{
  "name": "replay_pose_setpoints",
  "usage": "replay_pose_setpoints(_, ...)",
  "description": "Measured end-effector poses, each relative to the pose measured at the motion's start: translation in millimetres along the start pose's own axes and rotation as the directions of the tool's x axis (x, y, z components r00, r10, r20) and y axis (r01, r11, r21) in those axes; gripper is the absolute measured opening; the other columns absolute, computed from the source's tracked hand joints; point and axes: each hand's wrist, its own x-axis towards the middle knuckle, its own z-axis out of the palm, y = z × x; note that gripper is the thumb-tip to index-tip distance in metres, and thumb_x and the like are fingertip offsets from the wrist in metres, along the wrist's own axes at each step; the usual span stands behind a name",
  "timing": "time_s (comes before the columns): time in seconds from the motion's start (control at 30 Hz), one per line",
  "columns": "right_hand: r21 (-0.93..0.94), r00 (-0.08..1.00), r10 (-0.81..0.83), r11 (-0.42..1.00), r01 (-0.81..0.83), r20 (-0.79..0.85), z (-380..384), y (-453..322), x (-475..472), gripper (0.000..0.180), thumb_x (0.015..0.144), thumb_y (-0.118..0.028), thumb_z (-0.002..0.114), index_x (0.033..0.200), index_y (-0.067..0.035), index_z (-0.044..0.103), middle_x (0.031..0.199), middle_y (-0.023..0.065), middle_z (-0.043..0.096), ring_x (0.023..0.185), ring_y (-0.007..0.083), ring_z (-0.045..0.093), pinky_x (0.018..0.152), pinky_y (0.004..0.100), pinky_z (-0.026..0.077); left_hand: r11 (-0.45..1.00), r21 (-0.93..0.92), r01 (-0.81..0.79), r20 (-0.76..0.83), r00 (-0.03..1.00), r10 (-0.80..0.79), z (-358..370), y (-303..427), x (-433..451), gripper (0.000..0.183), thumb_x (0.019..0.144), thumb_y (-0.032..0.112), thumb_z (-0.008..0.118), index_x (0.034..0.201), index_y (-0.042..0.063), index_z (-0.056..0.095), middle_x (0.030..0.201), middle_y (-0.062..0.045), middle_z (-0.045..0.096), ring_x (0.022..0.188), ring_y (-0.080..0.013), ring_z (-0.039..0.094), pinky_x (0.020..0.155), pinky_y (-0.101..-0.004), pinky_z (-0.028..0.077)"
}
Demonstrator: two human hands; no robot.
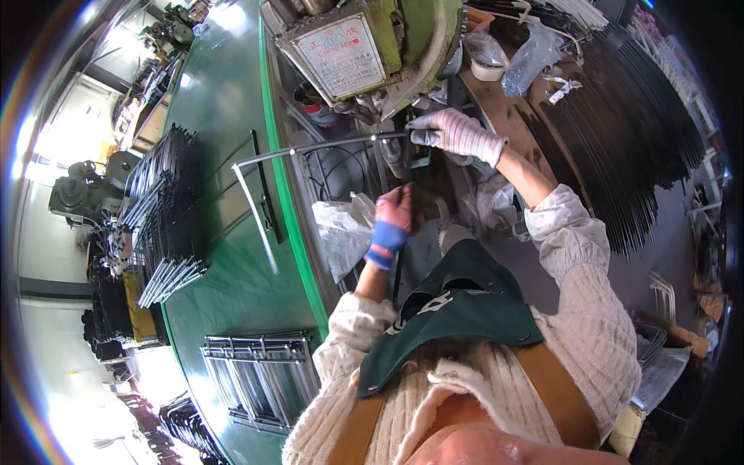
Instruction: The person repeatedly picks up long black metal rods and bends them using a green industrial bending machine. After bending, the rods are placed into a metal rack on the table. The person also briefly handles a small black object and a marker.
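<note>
My right hand [456, 135], in a striped knit glove, pinches one end of a dark metal tube [331, 144] under the machine head. That tube runs left over the green table edge, and a light-catching metal leg [256, 218] angles off its far end. Curled and motion-blurred, my left hand [395, 218] is lower, in a red and blue glove. A dark rod [397, 276] shows beside its wrist; whether the fingers grip it is hidden. Above both hands is a green press-type machine [372, 58] with a plate bearing writing.
The green-topped table [250, 302] holds stacked dark tube frames [261, 378], a tube bundle [168, 215] and a dark bar [264, 192]. At right, many black rods [616, 128] lie beside a white tub [487, 58] and a plastic bag [532, 55]. Clear plastic [343, 226] hangs near my left hand.
</note>
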Motion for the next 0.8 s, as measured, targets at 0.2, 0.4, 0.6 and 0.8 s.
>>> replay_pose_setpoints(0.2,0.316,0.983,0.176,0.931,-0.185,0.056,-4,-15,-21,0.042,0.084,-0.041,0.068,0.088,0.001,0.067,0.064,0.009,0.06,0.063,0.0066,0.046,0.062,0.0295,0.044,0.344,0.865,-0.365,-0.067,0.596,0.8,6,37,-4,0.026,0.08,0.014,0.058,0.105,0.006,0.058,0.093,-0.015,0.061,0.084,-0.0345,0.058,0.07,-0.0445,0.047)
replay_pose_setpoints(0.4,0.441,0.981,0.134,0.895,-0.06,-0.139,28,-14,-12,0.029,0.083,-0.027,0.071,0.09,0.001,0.07,0.063,0.0003,0.063,0.06,0.0031,0.047,0.056,0.0239,0.043,-0.148,0.903,-0.403,0.424,0.781,0.459,-56,75,54,0.03,0.083,0.037,0.059,0.087,0.008,0.054,0.086,-0.011,0.061,0.087,-0.0296,0.06,0.068,-0.0415,0.048)
replay_pose_setpoints(0.6,0.595,0.912,0.357,0.785,-0.175,-0.203,36,27,15,0.028,0.08,-0.024,0.074,0.093,0.001,0.071,0.075,0.0064,0.07,0.066,0.0057,0.057,0.064,0.0247,0.048,-0.093,0.969,-0.228,0.244,0.838,0.489,-129,51,98,0.034,0.086,0.04,0.052,0.077,0.008,0.058,0.066,-0.012,0.064,0.062,-0.0328,0.063,0.056,-0.0448,0.048)
replay_pose_setpoints(0.8,0.509,0.935,0.259,0.855,-0.105,-0.243,57,29,46,0.031,0.077,-0.027,0.076,0.097,-0.003,0.069,0.089,0.0054,0.07,0.079,0.0097,0.06,0.075,0.0283,0.048,-0.057,0.973,-0.225,0.223,0.833,0.506,-150,25,116,0.03,0.086,0.037,0.052,0.078,0.009,0.059,0.064,-0.013,0.063,0.061,-0.0336,0.063,0.057,-0.0452,0.048)
